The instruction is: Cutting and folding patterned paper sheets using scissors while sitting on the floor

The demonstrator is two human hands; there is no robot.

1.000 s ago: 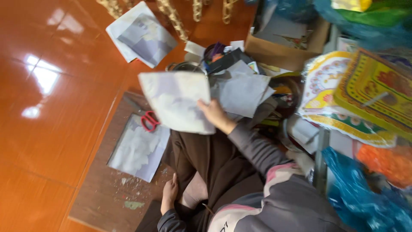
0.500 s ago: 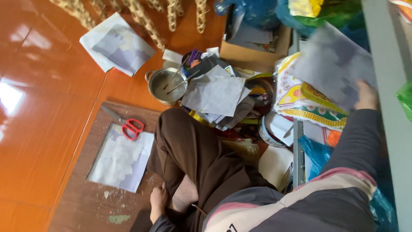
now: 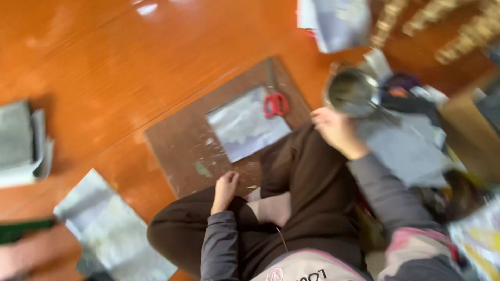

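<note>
From my remote seat this looked like a home used as a small craft workplace. The person sat cross-legged on a glossy orange floor (image 3: 104,67) rather than at a bench. A scuffed brown board (image 3: 182,151) served as a work surface, with red scissors (image 3: 274,104) on a grey sheet (image 3: 245,127). Paper stacks (image 3: 21,143), a metal pot (image 3: 354,92) and a cardboard box (image 3: 469,135) crowded around.

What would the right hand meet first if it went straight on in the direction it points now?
Most likely the metal pot. The right hand is blurred, but it reaches up and away from the body, and the pot sits just beyond it, beside the grey paper sheets. The gap between them is unclear.
</note>
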